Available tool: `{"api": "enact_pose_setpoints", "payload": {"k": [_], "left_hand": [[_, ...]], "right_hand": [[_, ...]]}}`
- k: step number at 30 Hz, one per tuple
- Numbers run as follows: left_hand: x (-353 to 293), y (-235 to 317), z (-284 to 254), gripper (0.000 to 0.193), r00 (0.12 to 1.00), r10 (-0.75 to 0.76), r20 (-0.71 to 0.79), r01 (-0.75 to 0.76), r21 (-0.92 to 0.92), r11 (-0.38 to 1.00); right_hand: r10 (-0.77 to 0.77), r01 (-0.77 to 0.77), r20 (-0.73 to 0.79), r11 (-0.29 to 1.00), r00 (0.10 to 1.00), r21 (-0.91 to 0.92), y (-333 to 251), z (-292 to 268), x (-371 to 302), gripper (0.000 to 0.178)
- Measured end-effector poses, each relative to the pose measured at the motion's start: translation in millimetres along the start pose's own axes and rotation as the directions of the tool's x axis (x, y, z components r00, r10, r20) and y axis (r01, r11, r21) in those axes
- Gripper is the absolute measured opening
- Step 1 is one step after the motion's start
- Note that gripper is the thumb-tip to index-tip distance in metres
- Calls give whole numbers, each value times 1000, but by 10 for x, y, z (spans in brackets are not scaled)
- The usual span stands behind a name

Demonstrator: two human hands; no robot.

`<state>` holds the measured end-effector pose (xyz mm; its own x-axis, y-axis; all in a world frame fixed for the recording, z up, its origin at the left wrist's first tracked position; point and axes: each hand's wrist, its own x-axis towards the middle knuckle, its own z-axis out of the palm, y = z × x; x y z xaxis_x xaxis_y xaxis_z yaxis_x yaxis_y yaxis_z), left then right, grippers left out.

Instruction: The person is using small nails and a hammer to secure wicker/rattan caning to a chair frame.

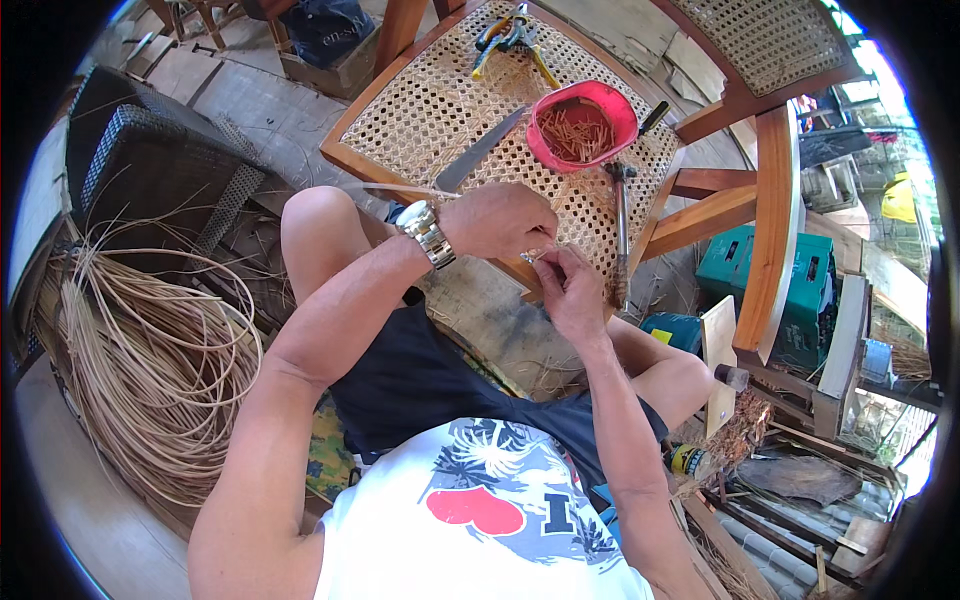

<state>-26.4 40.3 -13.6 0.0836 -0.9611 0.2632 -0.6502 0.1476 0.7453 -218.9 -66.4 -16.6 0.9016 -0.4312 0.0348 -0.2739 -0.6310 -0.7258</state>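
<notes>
My left hand (495, 220), with a metal watch on the wrist, is closed over the near edge of the woven cane chair seat (400, 110). A pale, thin cane strip (390, 187) runs out to the left from behind it; the fingers' grip is mostly hidden. Close by, my right hand (572, 290) pinches a small pale end, seemingly of cane, between thumb and fingers, almost touching the left hand. On the seat lie a knife (480, 150), a hammer (621, 220), pliers (492, 45) and a red tub (583, 125) holding short reddish-brown sticks.
A big coil of cane (150, 370) lies at the left beside a dark woven chair (165, 170). The wooden chair's leg (775, 240) and backrest rise at the right, near green crates (770, 280). Wood scraps (800, 480) are piled at lower right.
</notes>
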Motion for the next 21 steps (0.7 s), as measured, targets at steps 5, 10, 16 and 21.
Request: {"api": "enact_pose_setpoints", "payload": {"k": [5,10,16,21], "left_hand": [[59,23,46,23,999,-46,-8,46,80,996],[51,-22,31,24,998,-52,-32,54,83,995],[49,-19,3,23,993,-111,-28,113,123,986],[-3,-39,-81,24,995,-102,-2,102,86,991]], "right_hand": [[-119,113,-68,990,991,-86,37,66,-9,9],[5,-12,-72,995,997,-95,-1,118,-3,11],[75,-89,-120,989,990,-119,-42,191,17,12],[-34,8,-99,969,994,-246,-58,178,19,12]]}}
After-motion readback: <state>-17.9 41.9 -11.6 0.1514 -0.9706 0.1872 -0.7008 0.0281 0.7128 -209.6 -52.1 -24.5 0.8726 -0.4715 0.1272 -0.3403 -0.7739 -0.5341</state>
